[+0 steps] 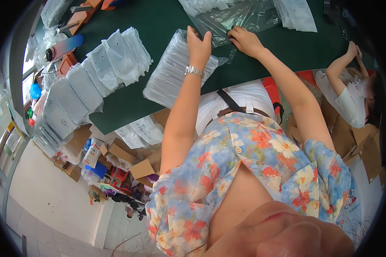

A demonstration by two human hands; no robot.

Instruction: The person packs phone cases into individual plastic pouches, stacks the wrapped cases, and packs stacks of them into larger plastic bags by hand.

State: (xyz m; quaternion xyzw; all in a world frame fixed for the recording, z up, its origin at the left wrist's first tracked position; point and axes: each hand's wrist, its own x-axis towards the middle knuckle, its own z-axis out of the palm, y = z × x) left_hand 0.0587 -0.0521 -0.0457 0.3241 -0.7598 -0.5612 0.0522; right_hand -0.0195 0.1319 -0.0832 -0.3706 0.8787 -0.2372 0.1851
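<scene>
My left hand point(198, 48) is at the upper right side of a thick stack of clear plastic packets point(169, 70). Its thumb stands apart from the fingers and nothing shows in its grasp. A metal-banded watch point(194, 71) is on that wrist. To the right, my right hand point(246, 42) has its fingers bent and pinched at the near edge of a clear plastic bag point(248, 19), which lies crumpled on the dark green table point(158, 15). A narrow strip of the plastic hangs below these fingertips. What lies under the fingers is hidden.
Rows of bagged white packets point(103, 64) run along the table's left side, near a blue-and-pink bottle point(64, 47). More white packets point(297, 15) lie at the far right. Another person point(351, 92) sits at the right edge. Open cardboard boxes point(122, 152) stand below on the left.
</scene>
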